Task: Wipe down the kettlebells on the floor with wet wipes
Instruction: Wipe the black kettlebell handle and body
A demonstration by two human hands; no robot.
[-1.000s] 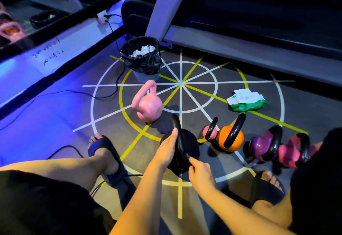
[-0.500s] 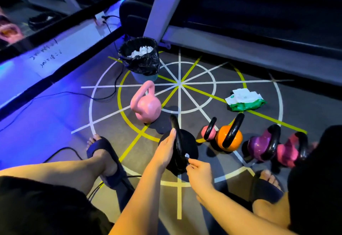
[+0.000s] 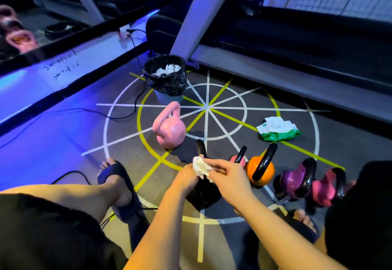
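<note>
A black kettlebell (image 3: 204,193) stands on the floor between my feet, mostly hidden by my hands. My left hand (image 3: 186,177) and my right hand (image 3: 230,174) both pinch a crumpled white wet wipe (image 3: 200,166) just above its handle. A pink kettlebell (image 3: 169,129) stands behind it. To the right sit a small pink kettlebell (image 3: 236,159), an orange one (image 3: 262,170), a purple one (image 3: 294,179) and a magenta one (image 3: 324,187). A green pack of wet wipes (image 3: 277,130) lies further back on the right.
A bin with a black liner (image 3: 165,78) holds used wipes behind the pink kettlebell. A treadmill base (image 3: 275,72) runs across the back. A black cable (image 3: 127,114) lies on the left floor. My sandalled feet (image 3: 121,187) flank the black kettlebell.
Both hands have left the black kettlebell's handle and body and come together above it, now holding the white wipe between them. The view tilted upward slightly.
</note>
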